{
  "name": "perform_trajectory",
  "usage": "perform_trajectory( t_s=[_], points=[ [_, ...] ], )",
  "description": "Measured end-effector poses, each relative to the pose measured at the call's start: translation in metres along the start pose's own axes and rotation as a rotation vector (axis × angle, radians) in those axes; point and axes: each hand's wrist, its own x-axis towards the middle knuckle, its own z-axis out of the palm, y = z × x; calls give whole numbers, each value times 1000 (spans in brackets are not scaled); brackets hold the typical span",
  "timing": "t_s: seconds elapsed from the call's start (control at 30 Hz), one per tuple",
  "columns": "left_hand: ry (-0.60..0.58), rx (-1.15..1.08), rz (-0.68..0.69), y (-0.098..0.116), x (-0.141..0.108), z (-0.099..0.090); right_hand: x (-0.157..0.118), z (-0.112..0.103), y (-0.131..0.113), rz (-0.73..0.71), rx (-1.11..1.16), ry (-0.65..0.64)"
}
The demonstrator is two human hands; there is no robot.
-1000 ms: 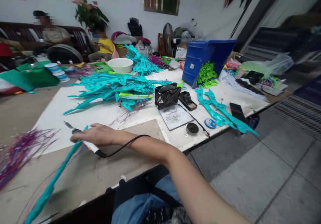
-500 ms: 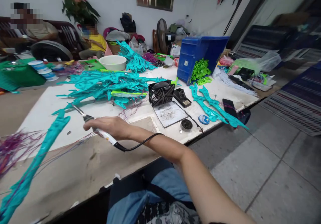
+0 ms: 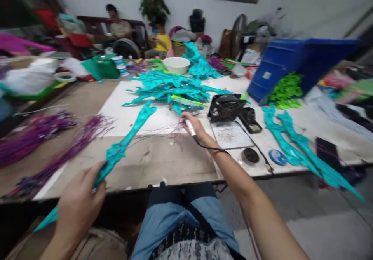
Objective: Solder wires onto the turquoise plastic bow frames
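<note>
My left hand (image 3: 80, 201) is closed around a long turquoise plastic piece (image 3: 128, 137), which slants up over the table's front edge. My right hand (image 3: 194, 124) grips a soldering iron (image 3: 190, 128) by its white handle, a black cord trailing back along the forearm. The iron's tip is hidden or blurred near the big pile of turquoise pieces (image 3: 169, 87). Thin purple wires (image 3: 157, 130) run between the held piece and the area by my right hand. Close on the right are a small black fan (image 3: 225, 107) and a soldering iron stand (image 3: 250, 120).
Purple wire bundles (image 3: 87, 139) lie on the left. A blue crate (image 3: 271, 71) tipped on its side holds green pieces (image 3: 287, 91). A round tin (image 3: 250, 156), a blue round lid (image 3: 278, 157) and two turquoise pieces (image 3: 297, 151) lie on the right. Two people sit at the back.
The view has swung left, bringing my left hand into sight on the turquoise piece. My right hand with the soldering iron has moved away from that piece, toward the pile and fan.
</note>
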Motion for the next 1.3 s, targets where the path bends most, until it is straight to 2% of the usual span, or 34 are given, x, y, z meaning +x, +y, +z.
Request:
perform_trajectory(
  t_s=[0.1, 0.17, 0.23, 0.33, 0.47, 0.6, 0.7, 0.77, 0.87, 1.07, 1.17, 1.3],
  points=[
    [3, 40, -68, 0, -2, 7, 13, -7, 0, -1, 88, 145],
    [29, -13, -73, 3, 3, 7, 20, -14, -9, -13, 152, 275],
    [30, -96, -51, 2, 7, 4, 21, -24, -21, -34, 177, 322],
    [-71, -238, 47, -8, 4, -2, 1, -49, -39, -22, 174, 179],
    [-305, -333, 252, -23, -10, 5, -57, -87, -52, 116, 211, -25],
    [-473, -279, 412, -14, -8, 34, -104, -112, -53, 171, 3, -96],
    [-565, -274, 451, 3, 7, 59, -118, -120, -50, 167, -196, -219],
    [-599, -340, 446, 12, 15, 69, -121, -124, -50, 205, -245, -303],
    [-605, -531, 412, 16, 18, 69, -124, -132, -54, 272, -294, -291],
    [-488, -641, 254, 4, 5, 49, -130, -138, -52, 328, -380, 1],
    [-441, -634, 179, -2, 0, 45, -133, -127, -41, 394, -340, 39],
    [-381, -570, 122, -10, -7, 46, -137, -101, -37, 425, -310, 96]
  ],
)
